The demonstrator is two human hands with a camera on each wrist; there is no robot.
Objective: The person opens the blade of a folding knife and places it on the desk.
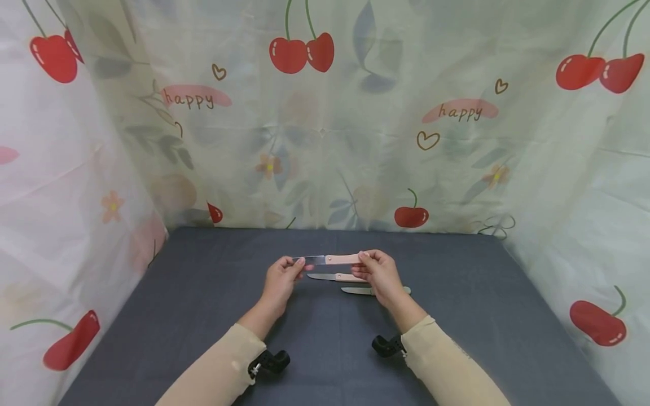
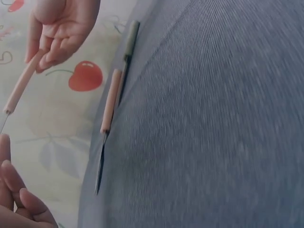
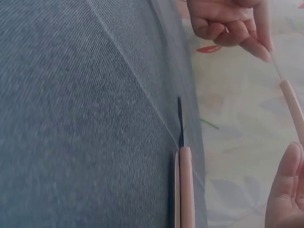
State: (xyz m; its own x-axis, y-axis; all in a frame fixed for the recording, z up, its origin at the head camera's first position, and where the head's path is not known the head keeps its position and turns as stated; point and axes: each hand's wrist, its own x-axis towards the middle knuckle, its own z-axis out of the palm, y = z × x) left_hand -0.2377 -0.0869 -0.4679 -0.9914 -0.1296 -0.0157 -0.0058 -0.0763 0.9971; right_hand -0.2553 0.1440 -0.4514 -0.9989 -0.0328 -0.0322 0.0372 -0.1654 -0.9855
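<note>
Both hands hold up a knife with a pink handle (image 1: 341,259) above the table, its blade pointing left. My left hand (image 1: 280,282) pinches the blade near its tip; the fingers cover that end. The end of the handle is pinched by my right hand (image 1: 382,276). Below and behind the right hand, a second pink-handled knife (image 1: 321,277) lies on the cloth, also pointing left. Nearer to me lies a knife with a green handle (image 2: 132,38), partly hidden by the right hand in the head view. The left wrist view shows both lying knives apart from the hands.
A dark grey cloth (image 1: 203,316) covers the table. Curtains printed with cherries (image 1: 325,141) stand at the back and on both sides. A black wrist mount (image 1: 271,362) sits on the left sleeve, and another mount (image 1: 387,345) on the right one.
</note>
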